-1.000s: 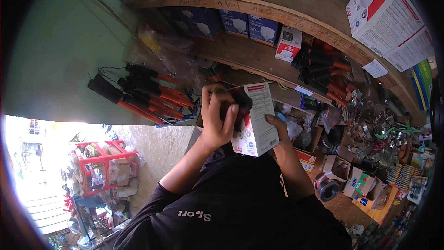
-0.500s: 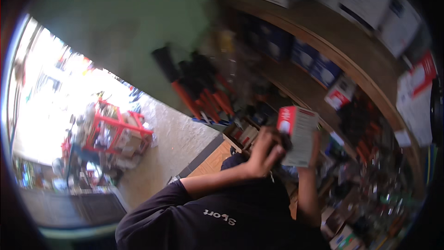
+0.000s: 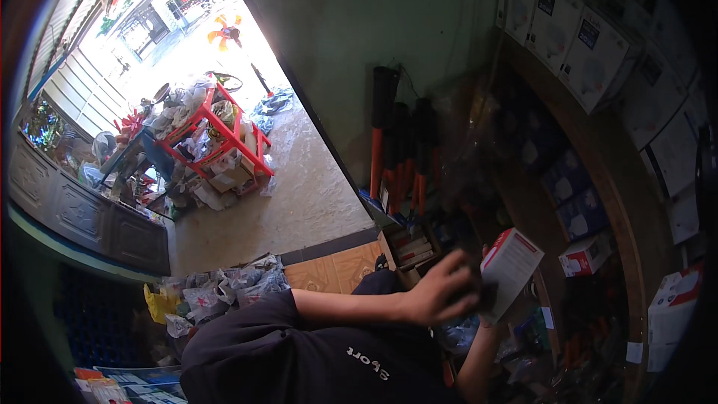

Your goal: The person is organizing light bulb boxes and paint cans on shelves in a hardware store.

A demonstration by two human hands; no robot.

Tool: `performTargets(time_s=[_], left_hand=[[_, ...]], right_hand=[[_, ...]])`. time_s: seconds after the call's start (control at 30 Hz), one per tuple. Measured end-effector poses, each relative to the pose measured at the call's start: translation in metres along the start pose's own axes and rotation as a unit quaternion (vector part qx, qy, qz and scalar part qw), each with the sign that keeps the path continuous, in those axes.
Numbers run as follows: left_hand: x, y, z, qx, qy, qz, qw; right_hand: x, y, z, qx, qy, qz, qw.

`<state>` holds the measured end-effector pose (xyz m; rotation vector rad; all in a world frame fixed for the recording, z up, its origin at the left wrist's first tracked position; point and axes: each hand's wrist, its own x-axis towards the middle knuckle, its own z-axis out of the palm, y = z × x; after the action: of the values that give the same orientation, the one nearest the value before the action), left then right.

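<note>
A white and red cardboard box (image 3: 511,273) is tilted up in front of my chest, right of centre. My right hand (image 3: 490,325) grips it from below and behind, and most of its fingers are hidden by the box. My left hand (image 3: 447,289) is at the box's left side with its fingers curled. Something dark shows between those fingertips and the box, in shadow and too blurred to name. Whether the left fingertips touch the box, I cannot tell.
Wooden shelves (image 3: 624,239) curve along the right, with white boxes (image 3: 550,21), blue boxes (image 3: 580,209) and another red and white box (image 3: 585,256). Orange-handled tools (image 3: 400,157) lean at the green wall. Left, a red plastic rack (image 3: 224,146) stands by the doorway, with bagged goods (image 3: 217,292) nearer.
The view has swung left, showing more of the doorway. The box has turned and tilted in my right hand, showing its pale side and top, while my left hand stays beside it.
</note>
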<state>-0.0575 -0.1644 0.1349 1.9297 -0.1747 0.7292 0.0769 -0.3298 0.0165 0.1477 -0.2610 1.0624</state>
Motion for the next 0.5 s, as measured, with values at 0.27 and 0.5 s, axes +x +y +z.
performTargets(time_s=[0.27,0.5], left_hand=[[0.039,-0.02,-0.021,0.192,0.072,-0.042,0.978],[0.005,0.0,0.011,0.123,-0.056,0.085,0.987]], right_hand=[[0.013,0.048,0.064,-0.515,0.207,-0.027,0.832],[-0.011,0.021,0.01,-0.346,0.313,-0.089,0.88]])
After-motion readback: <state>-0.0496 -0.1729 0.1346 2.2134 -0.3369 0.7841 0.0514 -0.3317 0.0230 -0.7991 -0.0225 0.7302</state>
